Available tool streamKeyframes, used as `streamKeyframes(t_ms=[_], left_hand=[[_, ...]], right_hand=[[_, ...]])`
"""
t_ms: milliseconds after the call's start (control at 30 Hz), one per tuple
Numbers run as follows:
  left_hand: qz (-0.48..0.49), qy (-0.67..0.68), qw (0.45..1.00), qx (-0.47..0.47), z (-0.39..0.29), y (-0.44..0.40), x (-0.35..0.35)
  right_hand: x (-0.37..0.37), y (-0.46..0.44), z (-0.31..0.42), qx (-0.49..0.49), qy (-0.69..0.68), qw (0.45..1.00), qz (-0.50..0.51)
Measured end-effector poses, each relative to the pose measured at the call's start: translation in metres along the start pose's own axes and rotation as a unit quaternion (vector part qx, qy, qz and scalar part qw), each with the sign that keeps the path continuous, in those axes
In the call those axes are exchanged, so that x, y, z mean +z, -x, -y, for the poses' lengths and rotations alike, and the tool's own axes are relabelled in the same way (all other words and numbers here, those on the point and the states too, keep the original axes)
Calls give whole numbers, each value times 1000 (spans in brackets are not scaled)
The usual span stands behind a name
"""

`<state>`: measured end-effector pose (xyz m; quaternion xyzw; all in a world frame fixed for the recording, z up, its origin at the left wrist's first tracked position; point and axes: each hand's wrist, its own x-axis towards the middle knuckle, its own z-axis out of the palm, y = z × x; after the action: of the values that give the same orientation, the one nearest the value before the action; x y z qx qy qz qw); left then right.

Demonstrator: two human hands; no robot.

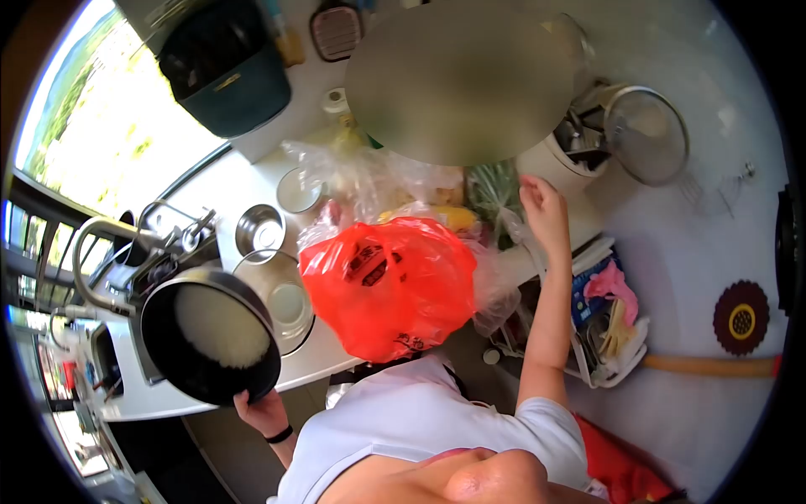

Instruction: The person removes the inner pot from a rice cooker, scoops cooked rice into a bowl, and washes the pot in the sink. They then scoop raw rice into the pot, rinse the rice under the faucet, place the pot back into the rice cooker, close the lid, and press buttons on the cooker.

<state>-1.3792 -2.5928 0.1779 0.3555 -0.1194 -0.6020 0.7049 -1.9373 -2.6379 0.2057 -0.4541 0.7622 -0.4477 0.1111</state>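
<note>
My left hand [262, 413], with a dark band at the wrist, grips the rim of a black pot [172, 344]. White rice [220, 326] lies inside the tilted pot, beside the sink. My right hand [541, 206] is raised at the right end of the counter, its fingers bent by a clear plastic bag of green vegetables [494, 191]; whether they hold the bag's edge is too small to tell. A large red plastic bag [390, 286] sits between my hands, in front of clear bags with yellow contents [453, 218].
Left of the bags stand a steel bowl [260, 230] and glass bowls [290, 307]. A faucet [80, 252] arches over the sink. A white utensil holder [558, 168] is at the back right, below a hanging strainer [646, 134]. A rack [604, 361] holds cloths and packets.
</note>
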Motion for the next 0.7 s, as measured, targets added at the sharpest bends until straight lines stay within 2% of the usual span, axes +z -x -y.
streamKeyframes(t_ms=[67,167,267,367,467,567,700], left_hand=[[-15,3,1000,2,-1,3,-8],[-46,0,999,13,-1,4,-15],[-29,13,999,-4,-2,1,-32],[-52,5,999,15,2,3,-28],[-44,13,999,11,2,3,-29],[-49,17,999,17,3,2,-30],[-56,15,998,22,3,-3,-24]], right_hand=[[-7,-12,-37,48,-55,994,-84],[-17,-26,-32,-11,-27,977,-213],[-13,-43,-14,-41,21,976,-212],[-18,-50,-23,-5,184,956,-229],[-25,-45,-49,40,167,921,-350],[-31,-39,-53,37,153,914,-373],[-29,-40,-40,-58,189,922,-334]])
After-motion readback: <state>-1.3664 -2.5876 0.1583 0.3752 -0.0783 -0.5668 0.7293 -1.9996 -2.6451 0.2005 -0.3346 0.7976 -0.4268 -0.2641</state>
